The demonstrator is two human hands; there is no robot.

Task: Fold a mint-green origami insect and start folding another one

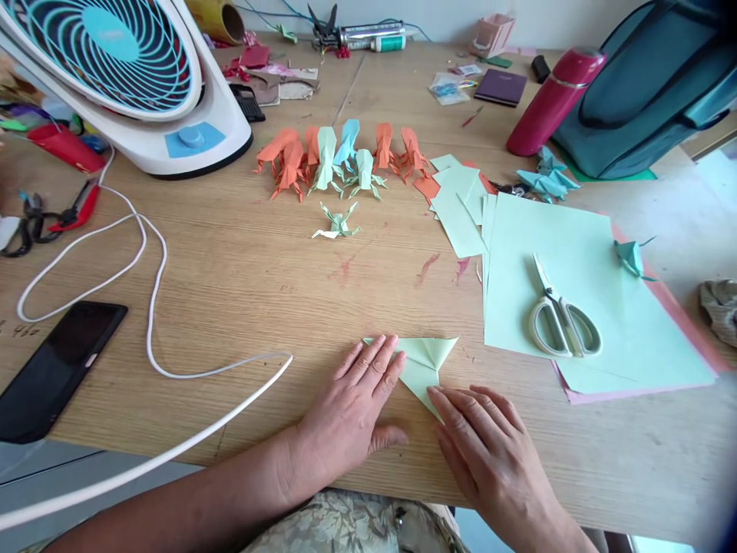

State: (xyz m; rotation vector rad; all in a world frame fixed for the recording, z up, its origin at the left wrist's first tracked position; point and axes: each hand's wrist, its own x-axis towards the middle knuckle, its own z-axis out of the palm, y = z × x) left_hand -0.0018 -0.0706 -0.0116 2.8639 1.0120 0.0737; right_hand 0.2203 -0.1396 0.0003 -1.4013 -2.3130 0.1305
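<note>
Mid-crease at lower centre, my left hand (351,403) and right hand (480,445) lie flat, ungripping, on the folded green paper (424,361); next, firm pressing.

Occluded and cropped items

The left hand (357,407) covers the folded paper's (424,361) left portion. The fan (123,73) and backpack (650,77) are cropped by the frame edges; clutter at the desk's (242,276) far edge is illegible.

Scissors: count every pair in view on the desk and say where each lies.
2. One pair of scissors with pale handles lies on the green paper sheets at right. A red-and-black pair lies at the left edge beside the white cable. Clutter may hide others.
</note>
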